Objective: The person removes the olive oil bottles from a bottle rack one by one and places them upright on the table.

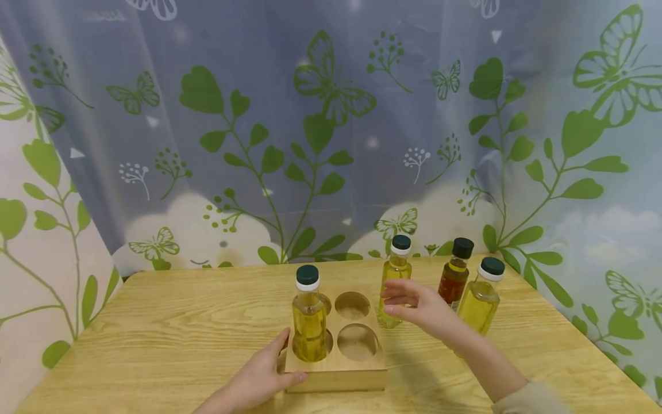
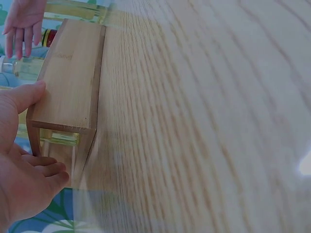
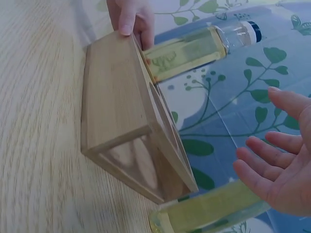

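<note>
A wooden bottle rack (image 1: 336, 380) with round holes stands on the table. In its front left hole is a bottle of yellow oil (image 1: 309, 322) with a dark green cap, upright. My left hand (image 1: 258, 371) grips the rack at its left end, thumb on the front face and fingers at the open side, as the left wrist view also shows. My right hand (image 1: 426, 310) hovers to the right of the rack with relaxed fingers, holding nothing. Just beyond it, a second bottle of yellow oil (image 1: 396, 270) stands beside the rack, partly hidden by the hand.
Further right stand a dark bottle (image 1: 453, 282) with a red label and black cap, and another yellow oil bottle (image 1: 478, 305), partly behind my right forearm. A patterned curtain (image 1: 233, 172) rises behind the wood-grain table (image 1: 196, 305).
</note>
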The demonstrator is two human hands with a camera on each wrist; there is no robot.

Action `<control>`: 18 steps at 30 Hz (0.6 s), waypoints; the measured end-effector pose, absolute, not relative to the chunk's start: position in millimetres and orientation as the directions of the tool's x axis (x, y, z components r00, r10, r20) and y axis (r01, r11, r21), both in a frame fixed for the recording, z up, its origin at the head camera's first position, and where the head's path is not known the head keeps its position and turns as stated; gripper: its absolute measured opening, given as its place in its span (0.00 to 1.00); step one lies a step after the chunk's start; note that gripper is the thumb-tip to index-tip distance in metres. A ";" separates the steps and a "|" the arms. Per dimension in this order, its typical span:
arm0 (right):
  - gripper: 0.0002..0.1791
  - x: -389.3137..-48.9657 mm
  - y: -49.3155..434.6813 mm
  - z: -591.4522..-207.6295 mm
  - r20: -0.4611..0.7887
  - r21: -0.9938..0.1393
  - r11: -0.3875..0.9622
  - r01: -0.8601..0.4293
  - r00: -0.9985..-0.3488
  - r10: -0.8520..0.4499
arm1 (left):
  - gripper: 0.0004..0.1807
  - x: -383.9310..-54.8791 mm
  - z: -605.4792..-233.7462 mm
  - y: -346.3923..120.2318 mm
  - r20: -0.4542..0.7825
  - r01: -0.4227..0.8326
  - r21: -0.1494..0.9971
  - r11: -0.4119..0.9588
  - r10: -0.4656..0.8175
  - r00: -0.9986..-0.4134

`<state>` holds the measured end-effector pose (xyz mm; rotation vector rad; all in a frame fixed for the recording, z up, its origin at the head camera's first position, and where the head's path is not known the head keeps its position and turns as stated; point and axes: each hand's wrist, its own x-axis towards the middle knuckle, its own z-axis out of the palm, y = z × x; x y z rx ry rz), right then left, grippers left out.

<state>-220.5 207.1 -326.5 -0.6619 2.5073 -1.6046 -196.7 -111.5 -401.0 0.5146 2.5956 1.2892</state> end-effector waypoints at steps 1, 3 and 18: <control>0.33 -220.6 204.1 -326.2 0.150 -0.885 0.348 -0.308 -0.899 -0.412 | 0.55 -196.4 -400.8 -111.6 -0.022 0.218 0.800 0.559 0.391 -0.920; 0.33 -221.1 197.5 -325.9 0.150 -0.887 0.340 -0.312 -0.892 -0.426 | 0.55 -196.0 -400.5 -111.6 -0.024 0.217 0.801 0.558 0.391 -0.920; 0.34 -228.9 147.5 -331.1 0.181 -0.883 0.291 -0.369 -0.839 -0.514 | 0.56 -197.0 -400.3 -111.9 -0.026 0.219 0.804 0.553 0.400 -0.916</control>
